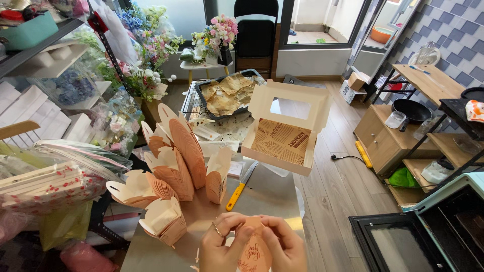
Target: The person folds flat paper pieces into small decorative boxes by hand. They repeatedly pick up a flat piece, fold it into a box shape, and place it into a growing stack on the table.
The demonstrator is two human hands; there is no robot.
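Observation:
Both hands meet at the bottom centre over the metal table (pixel 262 196). My left hand (pixel 222 244) and my right hand (pixel 282 244) pinch a small peach paper box (pixel 253 252) between their fingers; it carries dark red script. A ring shows on a left finger. To the left of the hands stands a cluster of peach petal-shaped paper boxes (pixel 174 166), some open, some lying on their sides.
A knife with a yellow handle (pixel 241 187) lies on the table. Beyond it stands an open white window box (pixel 285 133) lined with printed brown paper. A dark baking tray (pixel 227 93) with crumpled paper sits further back. Flowers, shelves and an oven (pixel 428 231) surround the table.

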